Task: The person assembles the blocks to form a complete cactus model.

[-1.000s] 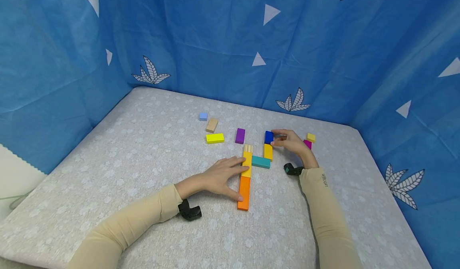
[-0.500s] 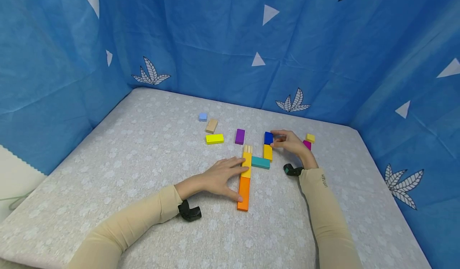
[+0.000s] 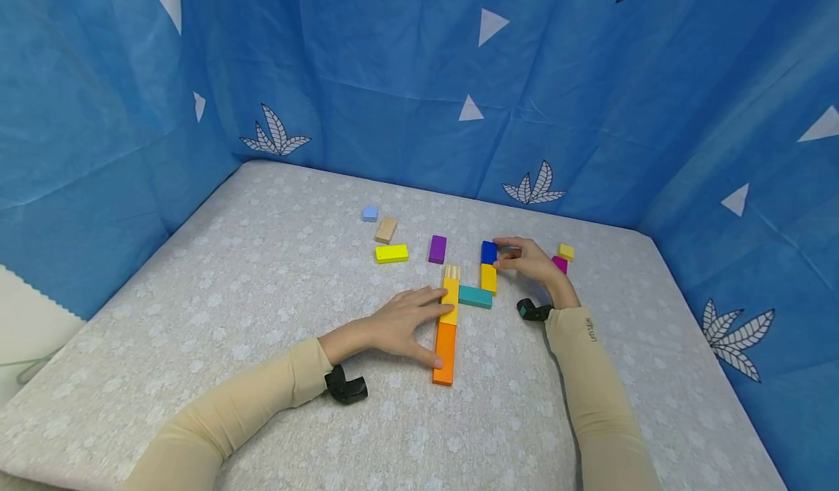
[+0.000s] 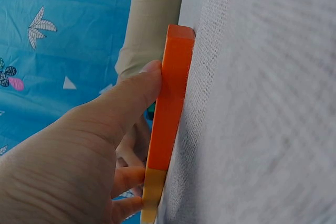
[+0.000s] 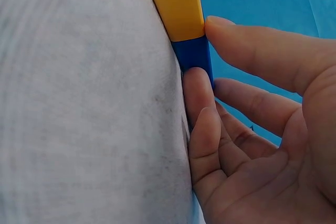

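Note:
My left hand (image 3: 403, 322) lies with spread, fairly straight fingers along a row of blocks. Its thumb touches an orange block (image 4: 175, 87), and its fingertips reach a yellow-orange block (image 3: 450, 309) end to end with it. A pale striped piece (image 3: 452, 272) extends that row at the far end. My right hand (image 3: 529, 259) is beside a dark blue block (image 5: 191, 52), its fingertips against the block's right side and top edge and its thumb near the seam with a yellow block (image 5: 178, 3). A teal block (image 3: 475, 296) lies crosswise between both rows.
Farther back lie a purple block (image 3: 438, 249), a bright yellow block (image 3: 391, 253), a plain wooden block (image 3: 386, 230) and a light blue block (image 3: 370, 214). Behind my right hand are a magenta block (image 3: 560, 264) and a pale yellow block (image 3: 566, 252). Blue curtain (image 3: 393, 76) surrounds the table.
The dark blue block has shifted very slightly left, in line with the yellow block. Both hands stay practically in the same place.

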### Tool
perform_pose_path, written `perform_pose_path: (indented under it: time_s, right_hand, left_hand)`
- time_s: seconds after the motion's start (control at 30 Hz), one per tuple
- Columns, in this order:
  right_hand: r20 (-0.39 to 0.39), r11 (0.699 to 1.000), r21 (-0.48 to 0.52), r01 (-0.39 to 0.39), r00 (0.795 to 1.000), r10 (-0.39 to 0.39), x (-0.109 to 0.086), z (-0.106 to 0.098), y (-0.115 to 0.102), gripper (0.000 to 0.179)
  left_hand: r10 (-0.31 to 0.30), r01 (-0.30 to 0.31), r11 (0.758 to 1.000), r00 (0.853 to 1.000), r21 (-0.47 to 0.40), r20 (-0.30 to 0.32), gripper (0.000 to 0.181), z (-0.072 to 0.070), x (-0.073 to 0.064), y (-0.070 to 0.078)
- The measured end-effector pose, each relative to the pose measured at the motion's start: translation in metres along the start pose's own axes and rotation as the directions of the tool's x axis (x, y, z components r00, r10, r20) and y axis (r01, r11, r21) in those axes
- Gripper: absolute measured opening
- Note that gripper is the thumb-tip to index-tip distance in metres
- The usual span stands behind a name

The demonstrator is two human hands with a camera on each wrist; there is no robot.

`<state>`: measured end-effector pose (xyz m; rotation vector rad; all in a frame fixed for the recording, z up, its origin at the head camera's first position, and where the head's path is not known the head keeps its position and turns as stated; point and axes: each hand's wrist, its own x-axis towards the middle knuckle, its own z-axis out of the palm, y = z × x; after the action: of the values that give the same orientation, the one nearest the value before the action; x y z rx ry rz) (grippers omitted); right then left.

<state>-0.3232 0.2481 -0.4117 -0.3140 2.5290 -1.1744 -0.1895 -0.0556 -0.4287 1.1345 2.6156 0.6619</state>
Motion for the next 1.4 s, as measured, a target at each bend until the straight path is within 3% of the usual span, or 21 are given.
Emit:
perform_pose_path:
  time_s: [0.33, 0.57, 0.73, 0.93, 1.17, 1.4]
  right_hand:
    - [-0.008, 1.000, -0.001, -0.018, 1.000, 0.018, 0.000, 0.000, 0.000, 0.065]
    - [-0.135, 0.996, 0.029, -0.080, 0.987, 0.084, -0.007, 0.000, -0.002, 0.063]
    - [-0.201, 0.998, -0.056, 0.011, 0.979, -0.022, -0.017, 0.007, -0.012, 0.063]
    - [-0.159, 0.977, -0.161, 0.142, 0.973, -0.167, -0.039, 0.019, -0.022, 0.062]
    - [-0.119, 0.961, -0.210, 0.179, 0.971, -0.207, -0.054, 0.029, -0.022, 0.064]
    - [-0.097, 0.953, -0.226, 0.201, 0.969, -0.227, -0.056, 0.035, -0.011, 0.071]
  left_hand:
    - [-0.001, 0.001, 1.000, 1.000, -0.011, 0.001, 0.094, 0.000, 0.000, 0.000]
    - [0.001, -0.001, 1.000, 1.000, -0.019, 0.012, 0.093, 0.001, 0.001, 0.003]
    - [0.003, -0.003, 1.000, 1.000, -0.019, 0.010, 0.093, 0.000, 0.001, 0.004]
    - [-0.004, 0.005, 1.000, 1.000, -0.016, 0.013, 0.093, -0.002, 0.000, 0.003]
    - [-0.014, 0.014, 1.000, 1.000, -0.015, 0.023, 0.092, -0.004, 0.000, 0.002]
    - [-0.013, 0.013, 1.000, 1.000, -0.018, 0.025, 0.093, -0.007, -0.001, 0.004]
